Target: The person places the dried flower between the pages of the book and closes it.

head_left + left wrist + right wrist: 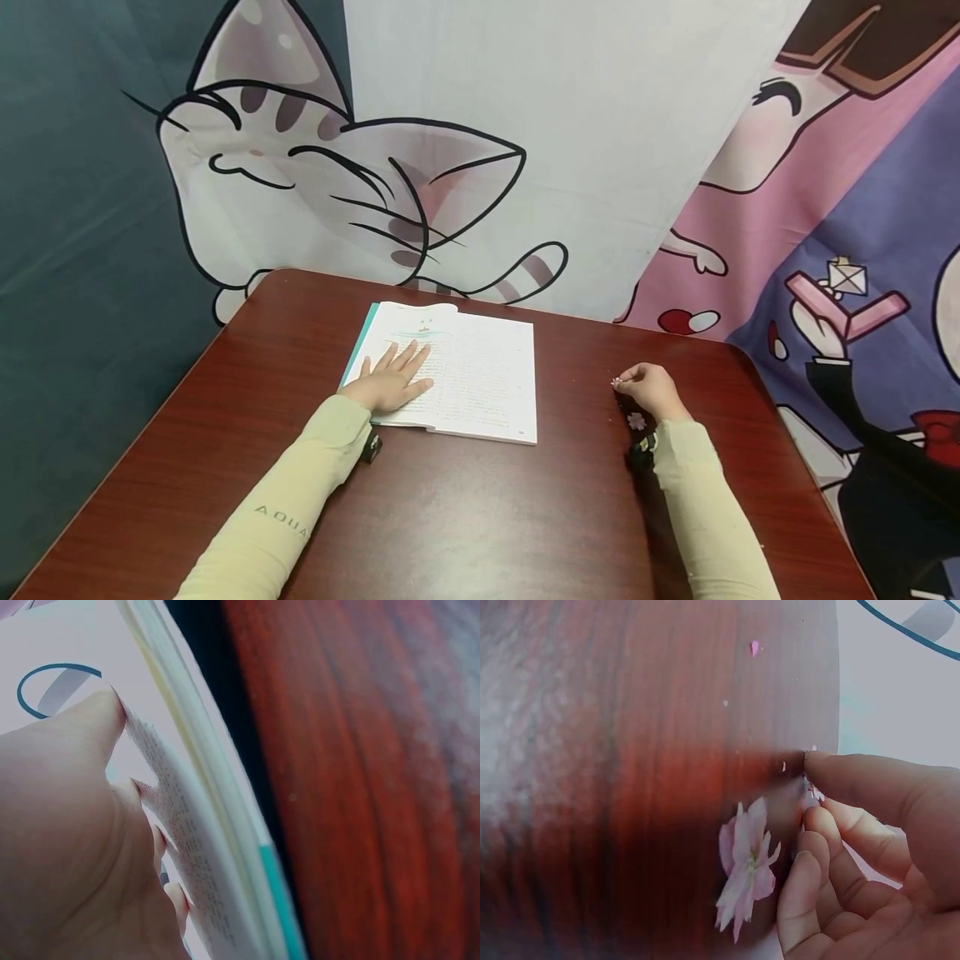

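Note:
An open book (487, 379) with printed pages and a teal cover edge lies on the table. My left hand (392, 387) rests flat on its left page with the fingers spread; in the left wrist view the thumb (101, 720) lies by the page's edge. Off to the right of the book, my right hand (652, 390) pinches a small pink flower (616, 382) between thumb and fingers, which mostly hide it in the right wrist view. Another pale pink flower (746, 870) lies on the table just beside that hand.
The reddish-brown wooden table (480, 517) spans the lower view. A loose pink petal (754, 648) and tiny pale bits lie near the right hand. Behind the table hangs a cartoon cat curtain (300, 183).

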Demonstrator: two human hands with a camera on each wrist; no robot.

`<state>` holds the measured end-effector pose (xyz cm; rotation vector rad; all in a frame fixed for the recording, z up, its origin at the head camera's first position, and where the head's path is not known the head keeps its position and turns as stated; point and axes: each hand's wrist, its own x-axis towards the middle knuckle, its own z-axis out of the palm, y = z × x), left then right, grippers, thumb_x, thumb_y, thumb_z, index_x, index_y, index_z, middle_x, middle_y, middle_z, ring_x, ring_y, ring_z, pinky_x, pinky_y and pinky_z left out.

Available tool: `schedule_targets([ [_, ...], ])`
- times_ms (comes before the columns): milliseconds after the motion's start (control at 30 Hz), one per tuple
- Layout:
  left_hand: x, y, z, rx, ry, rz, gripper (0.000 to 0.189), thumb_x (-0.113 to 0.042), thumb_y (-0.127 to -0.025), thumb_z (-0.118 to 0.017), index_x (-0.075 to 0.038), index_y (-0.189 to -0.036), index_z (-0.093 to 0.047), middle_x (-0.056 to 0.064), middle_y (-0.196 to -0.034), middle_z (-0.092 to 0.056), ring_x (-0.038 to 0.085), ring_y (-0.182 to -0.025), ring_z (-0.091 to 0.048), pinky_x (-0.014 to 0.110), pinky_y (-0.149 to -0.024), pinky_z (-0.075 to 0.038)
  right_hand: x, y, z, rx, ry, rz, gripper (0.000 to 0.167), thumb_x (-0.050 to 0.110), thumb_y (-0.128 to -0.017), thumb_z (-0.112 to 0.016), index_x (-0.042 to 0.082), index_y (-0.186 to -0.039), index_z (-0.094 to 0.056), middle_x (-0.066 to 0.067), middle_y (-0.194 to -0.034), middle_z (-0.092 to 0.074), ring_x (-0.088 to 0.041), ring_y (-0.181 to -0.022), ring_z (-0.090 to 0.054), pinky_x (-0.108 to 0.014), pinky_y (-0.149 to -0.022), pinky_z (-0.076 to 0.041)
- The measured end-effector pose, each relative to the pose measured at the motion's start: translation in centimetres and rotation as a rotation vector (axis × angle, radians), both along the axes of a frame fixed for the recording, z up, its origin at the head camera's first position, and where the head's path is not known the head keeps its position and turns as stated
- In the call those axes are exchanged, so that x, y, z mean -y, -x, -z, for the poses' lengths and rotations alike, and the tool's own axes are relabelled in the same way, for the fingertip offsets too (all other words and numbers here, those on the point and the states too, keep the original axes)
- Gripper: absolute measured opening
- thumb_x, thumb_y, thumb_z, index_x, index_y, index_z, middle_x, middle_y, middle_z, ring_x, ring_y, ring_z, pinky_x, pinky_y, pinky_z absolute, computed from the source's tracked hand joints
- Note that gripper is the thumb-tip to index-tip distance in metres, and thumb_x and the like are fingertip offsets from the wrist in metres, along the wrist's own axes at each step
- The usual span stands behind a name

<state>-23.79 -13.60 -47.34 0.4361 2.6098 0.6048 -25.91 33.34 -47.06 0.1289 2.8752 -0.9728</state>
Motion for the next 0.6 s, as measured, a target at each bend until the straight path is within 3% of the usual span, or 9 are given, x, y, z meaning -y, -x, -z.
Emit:
schedule_targets([
  [200, 0.0, -0.2, 0.0, -0.003, -0.01, 0.001, 0.076, -0.058, -0.106, -0.032, -0.019, -0.165, -0.005, 0.01, -0.171, 0.002, 0.039, -0.154, 0.01, 0.069, -0.115, 0.01, 0.0, -0.3, 0.2, -0.039, -0.009, 0.001, 0.013, 0.012, -0.09, -0.075, 0.0, -0.087, -0.07, -0.012, -0.087, -0.07, -0.025, -0.078, -0.059, -0.035, -0.072, -0.047],
  [400, 0.2, 0.3, 1.3, -0.01, -0.019, -0.003, 0.079, -0.064, -0.103, -0.03, -0.023, -0.165, -0.004, 0.006, -0.171, 0.002, 0.037, -0.155, 0.011, 0.069, -0.115, 0.01, 0.3, -0.4, 0.0, -0.055, 0.015, -0.003, 0.014, 0.011, -0.091, -0.074, -0.001, -0.088, -0.069, -0.011, -0.086, -0.068, -0.022, -0.076, -0.057, -0.033, -0.068, -0.046],
  [600, 0.5, 1.1, 2.5, -0.02, 0.004, 0.004, 0.08, -0.067, -0.102, -0.028, -0.026, -0.165, 0.0, 0.003, -0.171, 0.005, 0.034, -0.154, 0.014, 0.069, -0.115, 0.011, 1.1, -0.5, -0.3, -0.026, 0.12, 0.004, 0.014, 0.011, -0.095, -0.07, -0.003, -0.094, -0.071, -0.01, -0.081, -0.065, -0.021, -0.072, -0.056, -0.031, -0.062, -0.049],
])
